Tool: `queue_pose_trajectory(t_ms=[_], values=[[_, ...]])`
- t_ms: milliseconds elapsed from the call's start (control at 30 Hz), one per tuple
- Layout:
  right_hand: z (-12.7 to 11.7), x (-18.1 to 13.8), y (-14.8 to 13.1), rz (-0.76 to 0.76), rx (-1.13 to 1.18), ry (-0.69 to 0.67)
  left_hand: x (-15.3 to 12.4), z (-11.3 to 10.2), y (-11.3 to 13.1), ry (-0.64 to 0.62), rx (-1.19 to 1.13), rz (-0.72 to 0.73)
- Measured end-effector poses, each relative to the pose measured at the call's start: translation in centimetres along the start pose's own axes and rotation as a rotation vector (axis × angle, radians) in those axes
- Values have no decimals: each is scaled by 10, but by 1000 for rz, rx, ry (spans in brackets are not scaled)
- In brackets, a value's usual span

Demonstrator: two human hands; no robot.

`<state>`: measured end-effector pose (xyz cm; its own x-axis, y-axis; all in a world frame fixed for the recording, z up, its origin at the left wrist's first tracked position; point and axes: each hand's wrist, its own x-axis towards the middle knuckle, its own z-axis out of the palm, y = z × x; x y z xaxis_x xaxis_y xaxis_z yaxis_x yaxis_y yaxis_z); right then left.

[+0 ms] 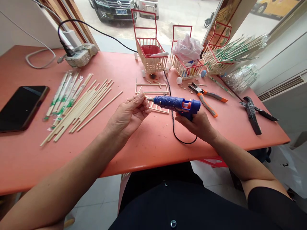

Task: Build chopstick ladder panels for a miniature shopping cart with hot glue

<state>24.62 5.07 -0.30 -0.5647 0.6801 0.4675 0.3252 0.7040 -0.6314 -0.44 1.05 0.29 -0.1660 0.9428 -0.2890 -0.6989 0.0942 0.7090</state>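
The glue gun [171,103] is near the centre of my view, its nozzle [151,99] aimed at nine o'clock. The right hand [202,123] has its fingers wrapped round the handle. The left hand [129,113] presses thumb and forefinger together right at the nozzle; what they pinch is too small for me to make out. That closeness worries me most: if the tip is hot, a slip or a drip could burn those fingers. Just beyond, toward twelve, lies a stick frame [152,84]; stray glue could foul it. What I take for the gun's cord [173,124] loops round to five o'clock on the tabletop [144,140], and a snag there could jerk the aim. The pliers [199,90], toward two, could be knocked by the right hand. Loose sticks [82,109] at nine might roll if the left forearm [83,166] swings out.
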Motion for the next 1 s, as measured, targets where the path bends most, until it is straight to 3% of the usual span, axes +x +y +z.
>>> queue_pose_trajectory(t_ms=[367, 633, 1000], values=[[0, -2, 6, -100, -52, 29, -2, 4, 2, 3, 22, 20], [-2, -2, 1, 47, -95, 25, -1, 1, 2, -1, 1, -11], [-3, -2, 0, 39, -47, 22, -1, -1, -1, -14, 25, -12]])
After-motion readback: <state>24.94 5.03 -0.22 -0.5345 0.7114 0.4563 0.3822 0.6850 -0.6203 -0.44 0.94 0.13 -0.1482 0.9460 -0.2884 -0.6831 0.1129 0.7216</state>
